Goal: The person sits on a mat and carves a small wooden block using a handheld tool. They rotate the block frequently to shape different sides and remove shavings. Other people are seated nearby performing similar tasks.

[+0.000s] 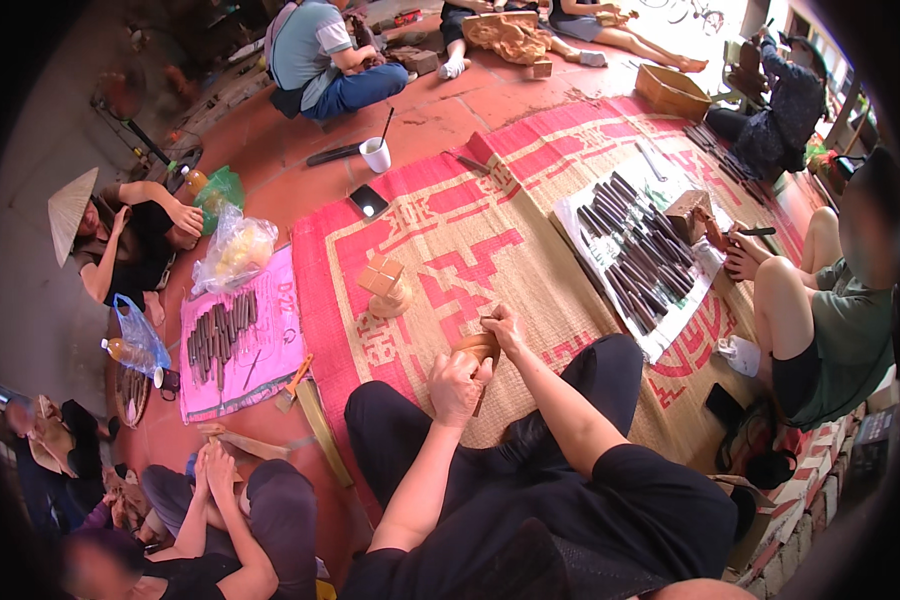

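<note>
Between my folded legs, my left hand (456,388) is closed round a brown, rounded wooden piece (479,347). My right hand (508,331) is closed at the upper right edge of that piece. A small, dark, narrow tip shows by its fingers, too small to name. In front of my left hand, a light wooden block (380,274) sits by a round wooden piece (391,301) on the red and straw-coloured woven mat (440,225).
Rows of dark carving tools lie on a white sheet (660,345) at right and a pink sheet (275,345) at left. Beyond are a phone (368,200) and a white cup (375,154). Several people sit around; a person (850,300) works close at right.
</note>
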Demonstrator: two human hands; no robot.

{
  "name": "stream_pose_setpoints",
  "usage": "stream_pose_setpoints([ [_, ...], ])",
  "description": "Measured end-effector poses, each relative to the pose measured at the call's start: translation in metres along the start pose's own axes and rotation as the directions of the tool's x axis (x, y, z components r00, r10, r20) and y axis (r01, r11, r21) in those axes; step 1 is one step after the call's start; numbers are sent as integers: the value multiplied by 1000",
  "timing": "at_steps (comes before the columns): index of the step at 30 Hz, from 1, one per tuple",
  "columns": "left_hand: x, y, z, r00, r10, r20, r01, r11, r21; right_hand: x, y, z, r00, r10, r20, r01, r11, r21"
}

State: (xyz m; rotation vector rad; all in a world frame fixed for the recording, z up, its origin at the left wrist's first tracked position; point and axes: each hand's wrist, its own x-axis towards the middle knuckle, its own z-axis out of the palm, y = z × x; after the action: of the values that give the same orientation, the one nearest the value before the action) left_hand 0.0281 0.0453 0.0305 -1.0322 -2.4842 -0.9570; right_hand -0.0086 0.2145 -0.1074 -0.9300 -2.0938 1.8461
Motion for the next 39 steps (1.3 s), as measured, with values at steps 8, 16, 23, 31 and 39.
stream_pose_setpoints([
  [8,3,2,1,995,95,11,-94,995,-36,-9,-2,-7,986,-123,110,148,955,-257],
  [16,-1,-1,0,996,93,0,-93,995,-27,-7,8,-12,940,-165,299,121,980,161],
  [23,4,2,-3,991,125,47,-123,991,-51,-9,-1,-3,988,-115,107,141,946,-291],
  [31,-4,3,-5,993,110,30,-109,993,-40,-14,-9,-10,957,-153,245,197,966,-166],
  [39,-4,5,-1,986,163,42,-161,986,-37,-14,-16,1,995,-94,-37,73,923,-377],
])
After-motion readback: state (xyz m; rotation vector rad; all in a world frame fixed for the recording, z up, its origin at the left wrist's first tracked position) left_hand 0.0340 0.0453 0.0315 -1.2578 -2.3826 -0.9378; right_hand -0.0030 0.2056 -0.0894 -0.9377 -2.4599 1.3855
